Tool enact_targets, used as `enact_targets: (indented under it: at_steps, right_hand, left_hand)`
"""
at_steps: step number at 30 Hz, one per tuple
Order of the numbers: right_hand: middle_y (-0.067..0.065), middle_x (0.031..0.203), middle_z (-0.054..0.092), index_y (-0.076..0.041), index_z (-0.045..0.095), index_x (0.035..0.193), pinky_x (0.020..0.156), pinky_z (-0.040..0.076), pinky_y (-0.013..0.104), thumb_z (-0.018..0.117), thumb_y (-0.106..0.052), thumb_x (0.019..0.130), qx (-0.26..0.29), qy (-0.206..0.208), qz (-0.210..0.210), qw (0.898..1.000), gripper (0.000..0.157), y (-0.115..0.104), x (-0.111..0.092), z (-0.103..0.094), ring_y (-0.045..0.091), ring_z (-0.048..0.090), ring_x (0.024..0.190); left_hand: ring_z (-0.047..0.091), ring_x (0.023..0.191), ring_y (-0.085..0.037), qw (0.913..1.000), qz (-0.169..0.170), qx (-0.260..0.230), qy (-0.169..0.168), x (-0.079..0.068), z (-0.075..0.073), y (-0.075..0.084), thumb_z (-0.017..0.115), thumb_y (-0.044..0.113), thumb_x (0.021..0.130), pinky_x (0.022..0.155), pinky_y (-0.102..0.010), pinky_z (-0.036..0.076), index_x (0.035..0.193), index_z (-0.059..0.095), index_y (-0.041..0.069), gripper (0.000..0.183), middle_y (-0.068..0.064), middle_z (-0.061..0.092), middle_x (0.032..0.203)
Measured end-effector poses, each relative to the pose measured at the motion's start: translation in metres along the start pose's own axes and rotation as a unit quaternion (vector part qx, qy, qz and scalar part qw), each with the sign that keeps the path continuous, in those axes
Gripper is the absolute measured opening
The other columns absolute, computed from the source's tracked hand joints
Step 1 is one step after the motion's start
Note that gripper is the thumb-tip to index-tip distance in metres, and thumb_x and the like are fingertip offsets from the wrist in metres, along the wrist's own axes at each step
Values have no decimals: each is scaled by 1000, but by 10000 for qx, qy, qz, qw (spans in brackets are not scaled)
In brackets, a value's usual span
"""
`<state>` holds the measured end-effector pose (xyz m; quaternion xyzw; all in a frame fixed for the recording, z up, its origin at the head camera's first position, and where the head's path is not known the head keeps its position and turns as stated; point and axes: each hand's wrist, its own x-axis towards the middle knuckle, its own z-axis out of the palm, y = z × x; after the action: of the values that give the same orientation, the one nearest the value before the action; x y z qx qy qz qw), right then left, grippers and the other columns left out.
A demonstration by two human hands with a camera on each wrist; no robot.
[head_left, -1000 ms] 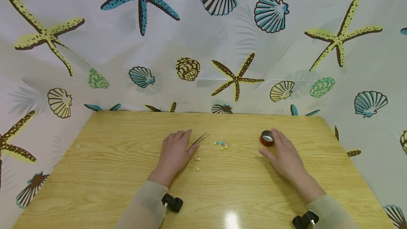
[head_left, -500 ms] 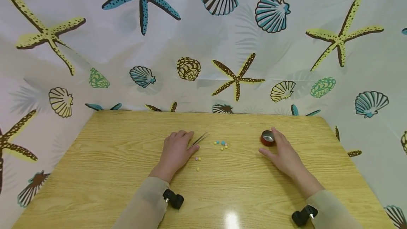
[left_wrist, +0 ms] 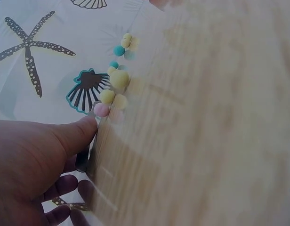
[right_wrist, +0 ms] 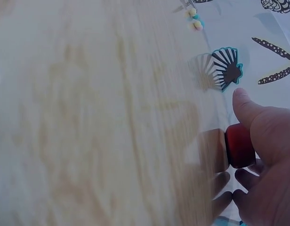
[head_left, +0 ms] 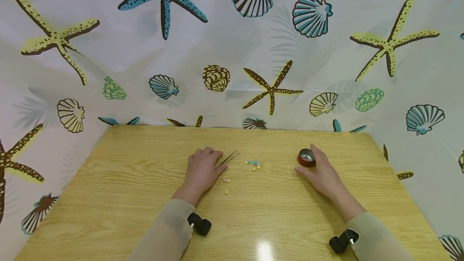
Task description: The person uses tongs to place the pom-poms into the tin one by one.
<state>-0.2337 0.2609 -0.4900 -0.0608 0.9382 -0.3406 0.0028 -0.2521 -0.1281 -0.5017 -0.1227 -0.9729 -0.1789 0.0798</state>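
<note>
In the head view my left hand [head_left: 203, 170] rests on the wooden table, thumb and index finger spread on either side of metal tweezers [head_left: 230, 157]. Their dark end [left_wrist: 82, 161] shows behind the thumb in the left wrist view; the fingers hide part of them. My right hand [head_left: 324, 174] rests beside a small red cup [head_left: 306, 160] with a silvery inside, its thumb and index finger apart around the near and right sides. From the right wrist the red cup [right_wrist: 240, 146] appears between thumb and curved fingers. Small round beads, including a blue one [head_left: 255, 163] and a yellow one [head_left: 226, 193], lie between the hands.
The wooden table [head_left: 268, 208] ends at a cloth backdrop [head_left: 232, 51] printed with shells and starfish. Several yellow, blue and pink beads sit in loose groups right of the tweezers. A black wrist camera [head_left: 199, 224] is strapped to the left sleeve, another [head_left: 343, 241] to the right.
The head view has shifted very slightly. Both hands, the tweezers, the cup and the beads keep their places on the table.
</note>
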Motion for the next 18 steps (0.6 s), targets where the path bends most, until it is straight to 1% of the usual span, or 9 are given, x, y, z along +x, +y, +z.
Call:
enact_targets:
  at_steps: [8, 12, 18]
  right_hand:
    - [37, 173, 25, 7, 14, 173, 127, 27, 68, 77, -38, 107, 133, 136, 178, 9997, 101, 4, 6, 1, 54, 27, 160]
    - [37, 170, 30, 9, 18, 171, 127, 28, 67, 77, -35, 107, 220, 213, 174, 9994, 98, 7, 8, 2, 54, 30, 159]
    - [37, 168, 35, 9, 22, 171, 126, 29, 68, 77, -32, 107, 307, 280, 208, 9989, 93, 8, 10, 2, 54, 33, 157]
  left_hand:
    - [60, 125, -39, 10000, -68, -20, 53, 2, 2, 2, 80, 39, 104, 111, -66, 43, 138, 76, 12, 43, -12, 68, 134]
    - [61, 123, -38, 9999, -59, -79, 94, 2, 2, 3, 80, 37, 104, 110, -66, 44, 133, 77, 13, 37, -10, 69, 131]
    - [62, 120, -37, 9999, -65, -92, 131, 2, 1, 6, 80, 35, 105, 108, -65, 45, 127, 79, 14, 30, -9, 70, 125]
